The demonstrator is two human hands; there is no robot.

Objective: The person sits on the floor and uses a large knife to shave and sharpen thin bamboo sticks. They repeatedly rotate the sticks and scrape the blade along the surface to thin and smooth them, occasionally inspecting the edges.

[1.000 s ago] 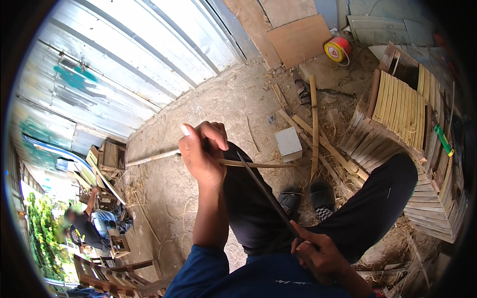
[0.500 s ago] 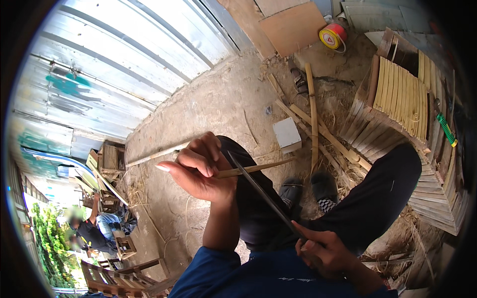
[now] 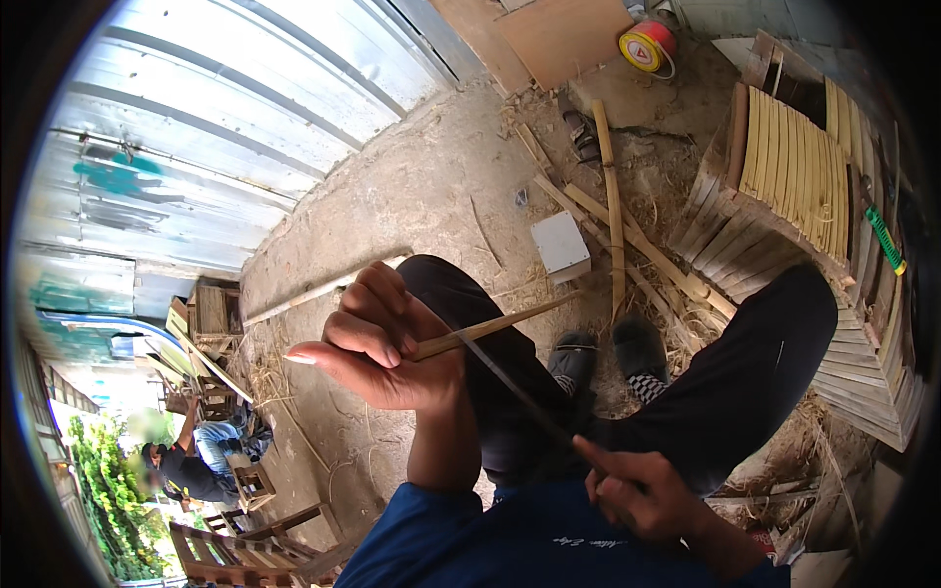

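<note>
My left hand [image 3: 384, 338] is closed around the thick end of a tapered wooden strip [image 3: 510, 320], its thumb pointing left. The strip's thin point reaches right, over my dark-trousered knees. A long, narrow, dark metal tool [image 3: 518, 395], smeared by motion, is gripped in my right hand [image 3: 642, 493], with the forefinger laid along it. The tool slants up and left, and its far part crosses the strip close to my left fingers. Whether it is a knife or a file I cannot tell. My right palm hides its near end.
To the right stand stacked bundles of slats [image 3: 794, 171], with a green-handled tool [image 3: 884, 240] on them. Long bamboo pieces [image 3: 613, 216] and a white box [image 3: 561, 245] lie before my feet. A red-and-yellow bucket [image 3: 647, 47] is farther off. Another person [image 3: 186, 470] sits far left.
My left hand has shifted slightly left with the strip. The dark tool has moved along the strip, its crossing now nearer my left fingers. The view has tilted a little.
</note>
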